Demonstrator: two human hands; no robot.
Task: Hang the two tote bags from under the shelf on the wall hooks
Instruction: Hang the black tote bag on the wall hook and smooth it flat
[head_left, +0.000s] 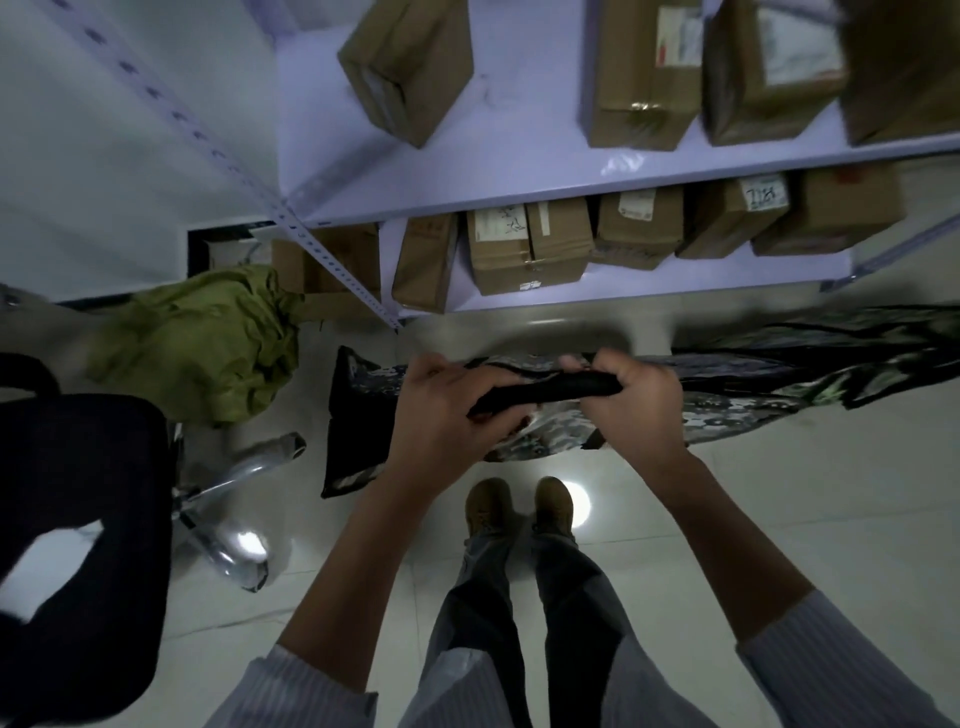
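Head view: a person stood looking straight down, with both hands raised in front of the body and a bag gathered between them.
left hand: its fingers were curled round the left end of a black strap, with the back of the hand toward the camera.
right hand: it was fisted tightly round the right end of the same strap, knuckles up.
black strap: it ran roughly level from one fist to the other, drawn taut between them.
camouflage tote bag: it hung from the strap in front of the bottom shelf. Its patterned cloth trailed off to the right edge, blurred, and a dark panel dropped to the left of the left hand. I could not tell whether this was one bag or two, or whether the cloth touched the floor.
green cloth bundle: it lay crumpled on the floor beside the shelf's left corner post, well apart from the hands.
shelf unit: it was pale metal, with two boards in sight.
cardboard boxes: they stood in rows on both boards, some with paper labels.
office chair: it was black and stood at the left, with its chrome base on the floor.
floor: it was glossy pale tile.
shoes: a tan pair, side by side below the hands.
sleeves: they were light and finely striped, ending above the wrists.
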